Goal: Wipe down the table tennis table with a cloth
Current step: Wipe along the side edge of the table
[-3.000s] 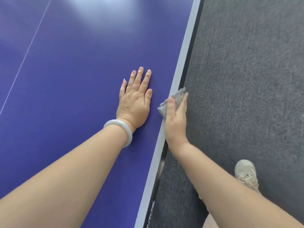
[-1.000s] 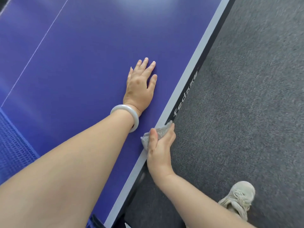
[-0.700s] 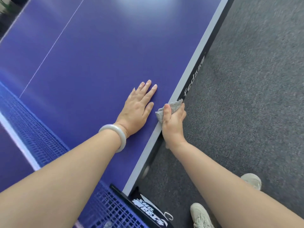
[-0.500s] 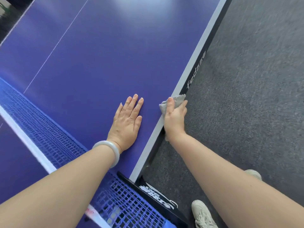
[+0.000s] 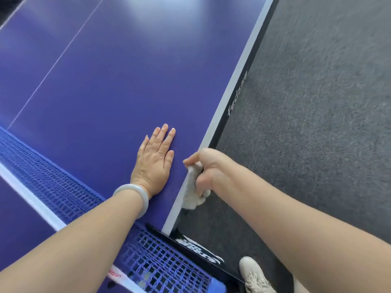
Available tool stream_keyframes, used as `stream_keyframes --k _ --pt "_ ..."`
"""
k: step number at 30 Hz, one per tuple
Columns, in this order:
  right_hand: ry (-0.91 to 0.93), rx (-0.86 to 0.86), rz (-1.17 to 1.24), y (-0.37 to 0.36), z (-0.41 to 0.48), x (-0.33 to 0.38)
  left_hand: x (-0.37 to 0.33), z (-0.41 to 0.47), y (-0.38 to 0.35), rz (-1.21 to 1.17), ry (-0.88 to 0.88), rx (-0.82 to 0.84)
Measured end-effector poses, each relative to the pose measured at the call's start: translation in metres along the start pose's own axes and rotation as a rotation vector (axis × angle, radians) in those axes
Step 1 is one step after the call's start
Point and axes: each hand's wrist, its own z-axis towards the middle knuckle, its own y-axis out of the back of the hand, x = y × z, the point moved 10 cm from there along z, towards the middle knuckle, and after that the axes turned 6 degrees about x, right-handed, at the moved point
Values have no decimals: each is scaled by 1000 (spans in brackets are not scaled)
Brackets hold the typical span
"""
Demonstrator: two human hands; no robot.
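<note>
Now right hand (image 5: 208,170), clamped on the cloth (image 5: 191,189), has slid back along the bench (image 5: 118,66) rim toward the net (image 5: 53,182) at 6 o'clock; left hand (image 5: 154,163) flat, open at 9 o'clock, edge pass near done.

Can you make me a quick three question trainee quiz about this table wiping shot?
1. True or false: the left hand lies flat and empty on the blue table tennis table top.
2. Which part of the table does the crumpled grey cloth touch? A) the centre line B) the pale side edge C) the net
3. Fill in: the right hand is closed around the ____.

Key
1. True; a pale round bangle sits on that wrist.
2. B, just ahead of the blue mesh net.
3. Cloth.
</note>
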Motion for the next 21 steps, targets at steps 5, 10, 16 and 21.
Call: stream_keyframes --k 5,10,16,21 --pt "448 -212 73 45 -8 154 2 -1 0 -12 6 -12" --pt "713 -500 -73 54 1 157 2 2 0 -17 1 -12" --pt "439 -392 -56 3 18 -19 4 2 0 -9 6 -23" --pt "399 -92 143 12 15 40 2 1 1 -23 16 -17"
